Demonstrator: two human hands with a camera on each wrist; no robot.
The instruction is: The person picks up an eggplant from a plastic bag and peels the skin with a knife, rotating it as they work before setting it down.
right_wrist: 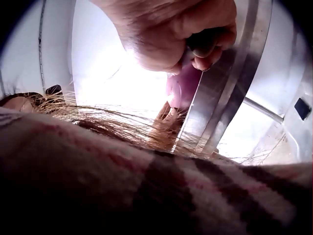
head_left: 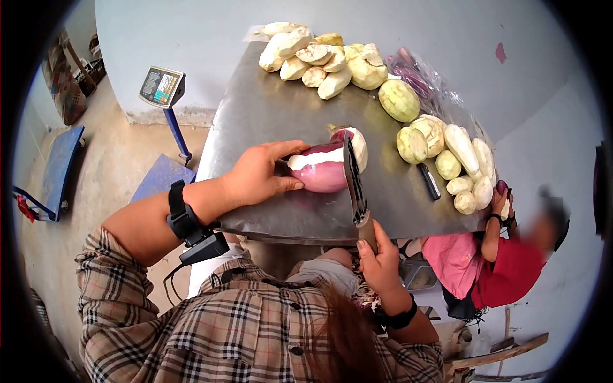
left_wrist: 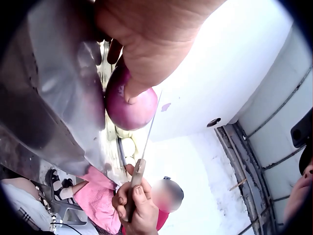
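Note:
A purple eggplant (head_left: 322,175) with a white peeled strip lies on the metal table (head_left: 255,108); its far end by the stem is also partly peeled. My left hand (head_left: 255,171) grips its near end between thumb and fingers, and the same eggplant (left_wrist: 131,107) shows under the thumb in the left wrist view. My right hand (head_left: 382,262) holds the handle of a wide-bladed knife (head_left: 353,182), its blade standing across the eggplant's right side. In the right wrist view the fingers curl beside the broad blade (right_wrist: 220,83).
Peeled eggplants (head_left: 287,48) are piled at the table's back, with more at the right (head_left: 469,153) near a dark-handled tool (head_left: 429,182). A plastic bag (head_left: 424,83) lies between. A person in red (head_left: 511,277) sits at right. A scale (head_left: 163,87) stands left.

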